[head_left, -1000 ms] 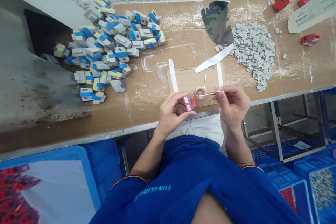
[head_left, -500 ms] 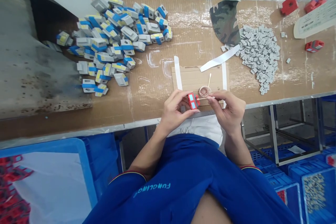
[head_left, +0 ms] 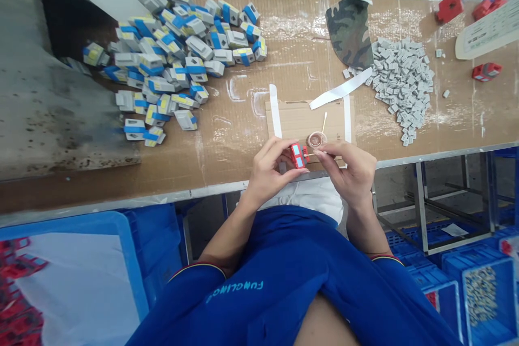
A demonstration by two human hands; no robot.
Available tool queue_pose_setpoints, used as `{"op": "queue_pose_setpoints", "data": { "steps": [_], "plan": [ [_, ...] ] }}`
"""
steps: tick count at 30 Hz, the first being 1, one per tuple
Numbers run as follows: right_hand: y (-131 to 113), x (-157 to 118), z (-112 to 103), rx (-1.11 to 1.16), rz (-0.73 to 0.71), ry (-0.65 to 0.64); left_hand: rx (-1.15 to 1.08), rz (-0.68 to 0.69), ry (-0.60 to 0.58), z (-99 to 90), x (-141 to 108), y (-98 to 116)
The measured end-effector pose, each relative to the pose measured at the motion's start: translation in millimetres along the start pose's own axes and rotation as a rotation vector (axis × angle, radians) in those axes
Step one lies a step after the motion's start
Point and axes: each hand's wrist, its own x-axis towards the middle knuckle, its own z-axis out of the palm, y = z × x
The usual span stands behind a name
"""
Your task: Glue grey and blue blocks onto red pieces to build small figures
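Note:
Between its thumb and fingers my left hand [head_left: 272, 165] grips a small red toy vehicle body [head_left: 299, 155] with pale blue windows, near the table's front edge. My right hand [head_left: 349, 168] pinches a thin wooden stick [head_left: 310, 154], its tip at the grey side of the red piece; I cannot tell what the tip is like. Just beyond the fingers stands a small clear cup [head_left: 316, 139] with a brownish inside. A cotton swab [head_left: 325, 121] leans up from the cup's far side. Under these lies a cardboard sheet [head_left: 292, 119] with white strips at its sides.
Grey, blue and yellow toy vehicle parts [head_left: 194, 46] are heaped at the left. Small grey pieces [head_left: 401, 75] form a pile at the right, beside a camouflage cloth [head_left: 349, 32]. Red parts [head_left: 486, 71] lie far right. A blue bin [head_left: 130, 270] stands below left.
My right hand has shifted slightly left, bringing its fingers closer to the red piece with the stick. My left hand keeps its hold in nearly the same place.

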Motion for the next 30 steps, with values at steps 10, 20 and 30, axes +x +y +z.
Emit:
{"op": "queue_pose_setpoints", "data": {
  "steps": [10, 20, 30],
  "plan": [
    [0.5, 5.8, 2.9, -0.025, -0.063, -0.010, -0.031, 0.019, 0.000, -0.4, -0.3, 0.6],
    [-4.2, 3.7, -0.8, 0.012, -0.062, -0.072, 0.043, 0.027, 0.012, -1.0, 0.5, 0.7],
    [13.4, 2.9, -11.1, 0.067, 0.079, 0.185, -0.020, 0.037, -0.002, -0.9, -1.9, -1.6]
  ]
}}
